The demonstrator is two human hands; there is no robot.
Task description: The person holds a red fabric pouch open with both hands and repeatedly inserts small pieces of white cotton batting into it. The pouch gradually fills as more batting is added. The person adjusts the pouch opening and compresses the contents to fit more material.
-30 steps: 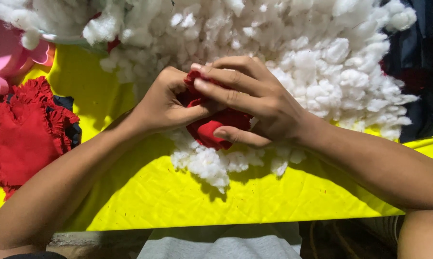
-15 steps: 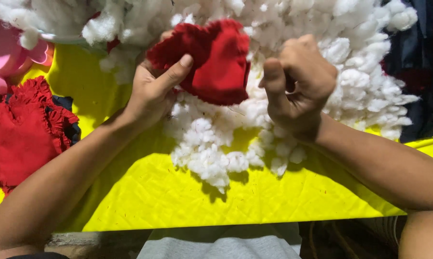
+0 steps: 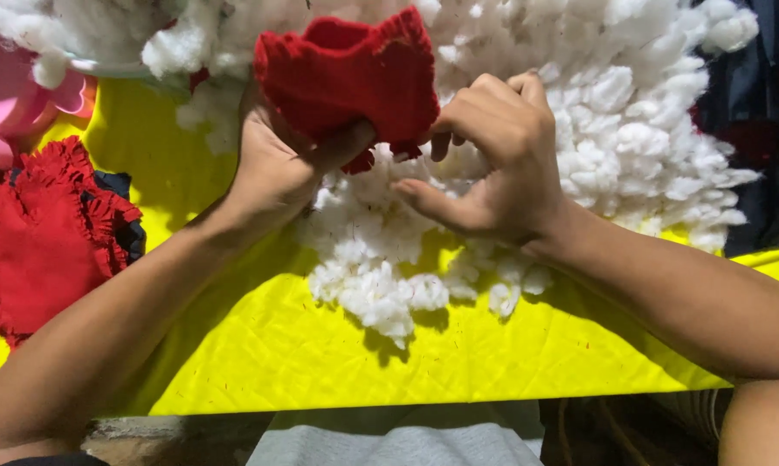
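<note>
**Camera position: single head view**

One head-worn camera looks steeply down and forward, close over the yellow sheet [image 3: 320, 362]. Both forearms enter from the bottom corners; the white stuffing pile [image 3: 631, 112] fills the top. No second view overlaps.

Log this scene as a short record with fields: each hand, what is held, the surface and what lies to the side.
left hand: grips the red fabric piece from below, thumb across its lower edge
right hand: fingers curled at the piece's lower right corner
red fabric piece: raised above the stuffing, its top edge open like a pouch
white stuffing: loose heap covering the far half of the surface
yellow sheet: covers the work surface
red frilled fabric: lies flat at the left edge
</note>
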